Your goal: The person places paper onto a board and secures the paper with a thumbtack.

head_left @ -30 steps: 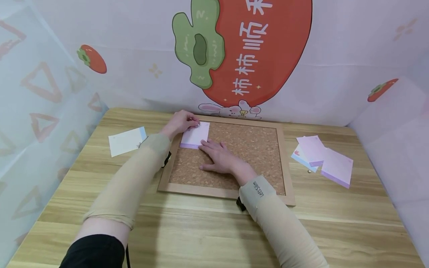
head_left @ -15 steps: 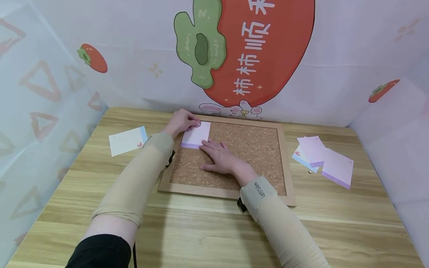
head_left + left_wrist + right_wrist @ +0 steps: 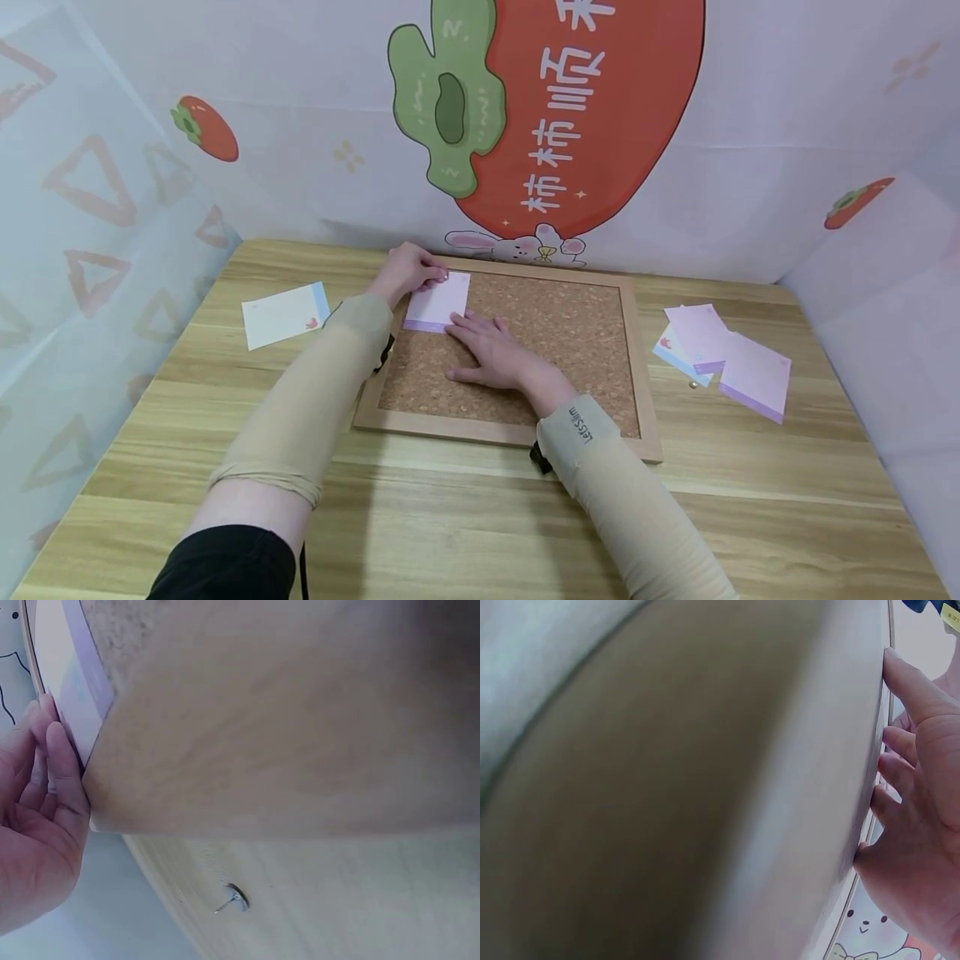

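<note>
A wooden-framed cork board [image 3: 555, 358] lies on the table. At its upper left rests a pale lilac note card [image 3: 435, 308] with a purple strip along its lower edge. My left hand [image 3: 405, 273] is at the card's top, thumb and fingertips pinching a small shiny thumbtack [image 3: 446, 277]. My right hand [image 3: 495, 354] lies spread on the cork, its fingertips touching the card's lower right corner. In the left wrist view, the left hand [image 3: 45, 817] has its fingertips at the card [image 3: 82, 682]; the thumbtack is hidden there. Outstretched fingers of the right hand [image 3: 922, 780] press the board in the right wrist view.
Left of the board lies a white card [image 3: 281, 317] with a blue strip. Right of it are two lilac cards [image 3: 756, 375] and a blue-edged white card [image 3: 678, 357], with a small metallic tack [image 3: 693, 385] beside them. Another tack [image 3: 236, 896] shows on the table.
The left forearm has shifted slightly to the right, uncovering more of the white card at left. Both hands keep their places on the board, and the lilac card stays put.
</note>
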`<action>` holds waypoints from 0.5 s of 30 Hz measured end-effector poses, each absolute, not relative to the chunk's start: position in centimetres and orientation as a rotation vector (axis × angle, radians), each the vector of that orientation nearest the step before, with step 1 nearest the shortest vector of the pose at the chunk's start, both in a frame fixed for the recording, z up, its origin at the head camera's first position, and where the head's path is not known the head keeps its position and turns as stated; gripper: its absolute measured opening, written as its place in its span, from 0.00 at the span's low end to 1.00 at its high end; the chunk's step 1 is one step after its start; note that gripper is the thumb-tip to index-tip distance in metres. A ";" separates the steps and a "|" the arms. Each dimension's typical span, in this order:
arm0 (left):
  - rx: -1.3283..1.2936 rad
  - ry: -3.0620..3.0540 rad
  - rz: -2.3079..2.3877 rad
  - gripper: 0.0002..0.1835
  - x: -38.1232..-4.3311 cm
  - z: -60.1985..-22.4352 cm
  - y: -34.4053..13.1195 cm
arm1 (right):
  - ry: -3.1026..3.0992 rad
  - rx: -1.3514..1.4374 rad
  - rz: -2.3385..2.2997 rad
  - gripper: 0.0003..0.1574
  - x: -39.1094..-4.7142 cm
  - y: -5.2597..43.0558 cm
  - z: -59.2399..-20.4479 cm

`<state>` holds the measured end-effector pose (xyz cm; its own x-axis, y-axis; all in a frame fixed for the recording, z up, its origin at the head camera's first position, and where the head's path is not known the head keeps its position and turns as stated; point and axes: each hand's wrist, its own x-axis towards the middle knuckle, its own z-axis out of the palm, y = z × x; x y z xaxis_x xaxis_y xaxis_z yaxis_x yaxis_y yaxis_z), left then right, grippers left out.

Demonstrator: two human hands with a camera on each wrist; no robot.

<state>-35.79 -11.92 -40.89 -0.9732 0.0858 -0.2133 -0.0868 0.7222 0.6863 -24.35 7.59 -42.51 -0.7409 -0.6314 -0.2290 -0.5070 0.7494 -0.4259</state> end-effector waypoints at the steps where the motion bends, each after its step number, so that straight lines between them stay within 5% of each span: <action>1: -0.008 2.694 1.095 0.08 -35.7 -40.8 -11.9 | 2.589 -0.878 -0.484 0.48 -24.3 7.6 -42.5; 15: -0.014 2.706 1.124 0.08 -35.3 -40.5 -11.7 | 2.583 -0.870 -0.495 0.48 -24.3 7.6 -42.5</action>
<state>-35.27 -11.71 -40.45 -0.9777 0.0714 -0.1973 -0.0894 0.7091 0.6994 -24.29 7.60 -42.51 -0.7413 -0.6306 -0.2299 -0.5009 0.7477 -0.4359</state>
